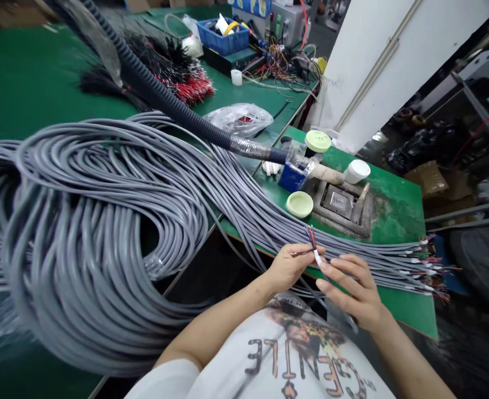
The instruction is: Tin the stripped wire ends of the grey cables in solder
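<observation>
- Here's the left hand (pixel 289 267), right out front, fingers closed in a tight pinch on a single grey round cable with its end stripped (pixel 315 256); a short white core and thin red, blue and bare-copper wires stick up from it.
- The right hand (pixel 352 288) comes in from the other side, half open, fingers loosely curled, its fingertips just beside that white core; no clear grip on it from this view.
- The stripped end points up and away, lying between the two hands, with the left hand the closer to the thin wires.
- Behind the hands, a long bundle of grey PVC-sheathed cables (pixel 294 221) runs sideways across the green-topped bench (pixel 406 306), its long axis passing just beyond both wrists, out to a fan of coloured wire tips (pixel 427 263) on the right.
- Off to the left, that grey bundle swells into a huge loose coil (pixel 90 233).
- Both forearms angle inward from the elbows, over a white printed T-shirt (pixel 298 354).
- Further up the bench sit a black corrugated conduit (pixel 173 102) and a grey metal tray-like fixture (pixel 339 205).
</observation>
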Motion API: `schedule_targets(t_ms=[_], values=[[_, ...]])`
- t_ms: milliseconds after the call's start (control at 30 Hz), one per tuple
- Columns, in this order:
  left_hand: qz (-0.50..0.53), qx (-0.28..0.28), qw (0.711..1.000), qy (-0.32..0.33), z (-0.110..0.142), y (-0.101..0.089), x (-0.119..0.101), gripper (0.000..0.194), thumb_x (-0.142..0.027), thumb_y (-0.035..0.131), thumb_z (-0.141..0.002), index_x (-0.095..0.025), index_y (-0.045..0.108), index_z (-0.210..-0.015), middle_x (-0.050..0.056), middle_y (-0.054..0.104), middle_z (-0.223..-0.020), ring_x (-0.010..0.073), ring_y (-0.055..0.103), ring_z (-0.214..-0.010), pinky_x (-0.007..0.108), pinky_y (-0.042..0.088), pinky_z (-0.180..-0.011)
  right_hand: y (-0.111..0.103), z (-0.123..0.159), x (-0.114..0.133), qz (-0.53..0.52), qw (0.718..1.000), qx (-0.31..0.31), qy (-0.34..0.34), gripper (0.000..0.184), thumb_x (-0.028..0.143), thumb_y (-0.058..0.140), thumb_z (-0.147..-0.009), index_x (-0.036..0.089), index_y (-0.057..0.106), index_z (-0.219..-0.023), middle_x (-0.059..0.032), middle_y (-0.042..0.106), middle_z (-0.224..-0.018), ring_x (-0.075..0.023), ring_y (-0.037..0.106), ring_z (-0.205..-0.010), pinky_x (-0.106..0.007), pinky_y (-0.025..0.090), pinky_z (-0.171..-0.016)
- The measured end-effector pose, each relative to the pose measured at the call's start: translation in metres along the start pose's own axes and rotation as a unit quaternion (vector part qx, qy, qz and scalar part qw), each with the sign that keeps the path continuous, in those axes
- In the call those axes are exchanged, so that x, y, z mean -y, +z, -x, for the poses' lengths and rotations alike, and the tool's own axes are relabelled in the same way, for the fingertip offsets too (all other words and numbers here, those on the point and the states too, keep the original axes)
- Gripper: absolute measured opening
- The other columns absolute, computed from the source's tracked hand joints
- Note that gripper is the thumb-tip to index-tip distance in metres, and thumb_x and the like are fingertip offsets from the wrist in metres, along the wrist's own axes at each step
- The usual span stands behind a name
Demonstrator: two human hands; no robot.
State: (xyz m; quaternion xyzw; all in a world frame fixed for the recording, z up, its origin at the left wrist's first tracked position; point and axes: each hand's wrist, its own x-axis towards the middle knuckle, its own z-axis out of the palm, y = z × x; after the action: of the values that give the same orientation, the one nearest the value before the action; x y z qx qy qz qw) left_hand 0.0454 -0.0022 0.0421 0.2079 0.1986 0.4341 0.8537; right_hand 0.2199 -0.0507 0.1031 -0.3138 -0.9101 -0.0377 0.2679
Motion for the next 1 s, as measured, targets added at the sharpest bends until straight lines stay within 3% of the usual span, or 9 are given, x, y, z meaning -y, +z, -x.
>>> schedule_targets(t_ms=[433, 600, 667, 767, 867, 1000], values=[[-0.002, 0.028, 1.0, -0.002, 0.006, -0.007, 0.006, 0.03, -0.038, 0.083, -0.064, -0.012, 0.073, -0.074, 0.005, 0.065, -0.069, 0.0148, 0.061, -0.072, 0.028, 0.046, -0.074, 0.007, 0.016, 0.006, -0.01, 1.0, 0.023, 0.017, 0.034, 0.016, 0.049, -0.093, 0.027, 0.062, -0.122, -0.0037, 0.07, -0.117, -0.0208, 0.053, -0.12, -0.046, 0.042, -0.102], [-0.026, 0.002, 1.0, 0.008, 0.003, -0.006, 0.005, 0.028, -0.036, 0.082, -0.064, -0.012, 0.074, -0.074, 0.004, 0.066, -0.07, 0.014, 0.06, -0.068, 0.027, 0.045, -0.072, 0.007, 0.02, 0.0, -0.021, 0.999, 0.035, 0.033, 0.039, 0.017, 0.048, -0.094, 0.027, 0.054, -0.131, -0.0053, 0.069, -0.118, -0.0217, 0.055, -0.118, -0.046, 0.044, -0.1], [-0.042, -0.003, 0.999, 0.023, 0.0, -0.006, 0.006, 0.026, -0.036, 0.081, -0.066, -0.013, 0.075, -0.076, 0.004, 0.067, -0.071, 0.0128, 0.059, -0.068, 0.027, 0.045, -0.074, 0.003, 0.018, -0.004, -0.035, 0.997, 0.022, 0.067, 0.044, 0.016, 0.047, -0.094, 0.025, 0.047, -0.137, -0.0079, 0.067, -0.121, -0.0227, 0.057, -0.116, -0.046, 0.045, -0.097], [-0.09, -0.007, 0.995, 0.041, -0.005, -0.007, 0.007, 0.025, -0.036, 0.079, -0.069, -0.014, 0.075, -0.079, 0.003, 0.068, -0.074, 0.0128, 0.06, -0.072, 0.026, 0.045, -0.077, -0.006, 0.01, -0.008, -0.059, 0.983, 0.016, 0.174, 0.044, 0.014, 0.046, -0.093, 0.023, 0.046, -0.136, -0.0087, 0.069, -0.111, -0.0212, 0.062, -0.103, -0.042, 0.048, -0.09], [-0.149, -0.019, 0.987, 0.051, -0.009, -0.002, 0.008, 0.024, -0.037, 0.077, -0.07, -0.015, 0.076, -0.08, 0.004, 0.069, -0.08, 0.0143, 0.06, -0.075, 0.027, 0.046, -0.077, -0.013, -0.001, -0.008, -0.058, 0.96, 0.083, 0.26, 0.025, 0.028, 0.055, -0.091, 0.022, 0.059, -0.115, -0.0058, 0.072, -0.094, -0.0203, 0.065, -0.085, -0.035, 0.05, -0.076], [-0.212, -0.021, 0.973, 0.094, -0.011, 0.007, 0.007, 0.021, -0.036, 0.076, -0.072, -0.016, 0.076, -0.079, 0.005, 0.068, -0.082, 0.0168, 0.06, -0.081, 0.027, 0.047, -0.078, -0.009, -0.003, -0.007, -0.017, 0.949, 0.138, 0.282, 0.018, 0.035, 0.054, -0.092, 0.02, 0.064, -0.094, -0.0062, 0.071, -0.087, -0.0211, 0.064, -0.077, -0.034, 0.046, -0.07]])
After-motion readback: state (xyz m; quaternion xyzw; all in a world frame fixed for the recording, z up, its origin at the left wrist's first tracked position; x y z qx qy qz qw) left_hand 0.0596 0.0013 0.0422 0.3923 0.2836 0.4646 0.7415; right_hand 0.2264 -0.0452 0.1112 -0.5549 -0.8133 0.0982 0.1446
